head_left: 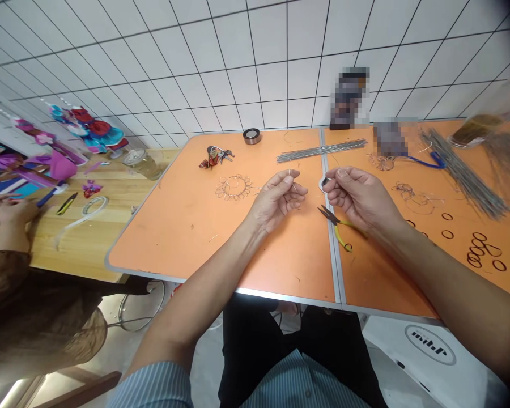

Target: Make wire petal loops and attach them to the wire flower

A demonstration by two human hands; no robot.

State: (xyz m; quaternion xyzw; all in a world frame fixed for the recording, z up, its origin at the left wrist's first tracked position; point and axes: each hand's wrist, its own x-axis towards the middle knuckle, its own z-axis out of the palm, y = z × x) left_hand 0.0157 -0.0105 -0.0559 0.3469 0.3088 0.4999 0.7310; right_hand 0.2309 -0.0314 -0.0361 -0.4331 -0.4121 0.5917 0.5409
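Though it's faint, wire (289, 173) seemingly crosses left grip (275, 197).

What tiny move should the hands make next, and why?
I'd maybe bring the right hand a little closer to the left hand. The left pinches a thin, pale wire; the right seems to hold a small black piece, too tiny to identify. A gap separates them, and the yellow-handled, dark-jawed pliers lie unheld on the orange tabletop.

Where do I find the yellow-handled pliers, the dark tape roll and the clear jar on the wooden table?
Yellow-handled pliers (334, 219), head view: on the pivot.
Dark tape roll (252, 141), head view: on the outer side.
Clear jar (146, 165), head view: on its wall.
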